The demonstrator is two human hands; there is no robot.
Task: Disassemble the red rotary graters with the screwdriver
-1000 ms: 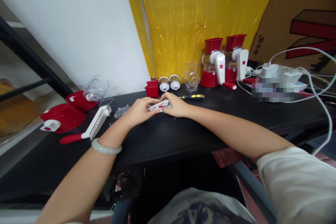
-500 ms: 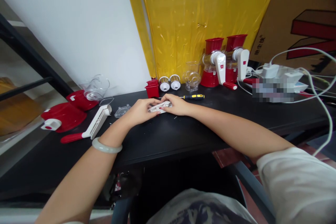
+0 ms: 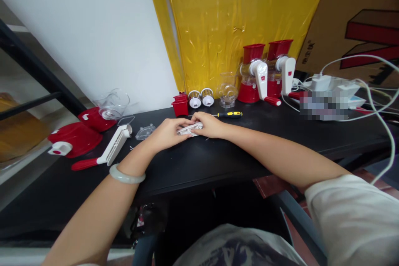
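Both hands meet at the middle of the black table, holding one white plastic part (image 3: 190, 129) between them. It is long and narrow, with an open ribbed side, much like the inside of a crank handle; fingers cover its ends. My left hand (image 3: 170, 133) closes on its left end, thumb in front and fingers behind. At the other end my right hand (image 3: 209, 125) grips it the same way. Just behind the hands lies a screwdriver (image 3: 230, 114) with a black and yellow handle. A clear plastic cover (image 3: 145, 132) rests left of my left hand.
Left stand red bases (image 3: 82, 139), a clear housing (image 3: 114, 104) and a white crank handle (image 3: 116, 145) with red grip. Behind are red hoppers (image 3: 180, 105), grater drums (image 3: 195, 99), another clear housing (image 3: 228, 91) and two assembled drum graters (image 3: 254, 75). White cables (image 3: 370, 87) lie right.
The white part has turned slightly in my fingers, showing more of its ribbed side. Both hands keep their place and hold; the surrounding things have not moved.
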